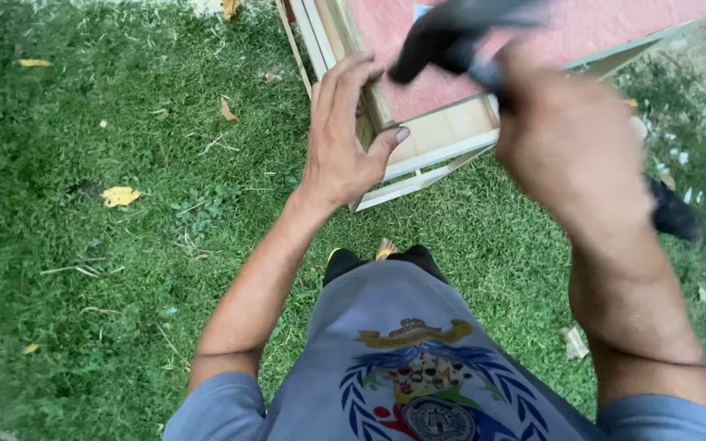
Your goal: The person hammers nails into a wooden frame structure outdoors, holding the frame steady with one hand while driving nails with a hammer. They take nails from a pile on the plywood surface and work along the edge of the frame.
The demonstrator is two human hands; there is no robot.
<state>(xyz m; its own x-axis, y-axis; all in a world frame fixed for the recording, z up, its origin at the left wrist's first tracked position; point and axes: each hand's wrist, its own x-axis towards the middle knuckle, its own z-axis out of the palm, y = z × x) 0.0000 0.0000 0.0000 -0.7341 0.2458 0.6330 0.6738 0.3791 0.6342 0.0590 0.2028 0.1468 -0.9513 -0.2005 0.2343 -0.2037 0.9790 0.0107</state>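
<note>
Outdoor yard: grass, fallen leaves, wooden frame resting on lawn.

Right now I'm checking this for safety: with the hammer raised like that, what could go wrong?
The left hand rests on the wooden frame's corner, close under the raised hammer in the right hand; a stray blow could hit its fingers. The hammer is motion-blurred, so aim may be loose. A foot stands just below the frame.
</note>
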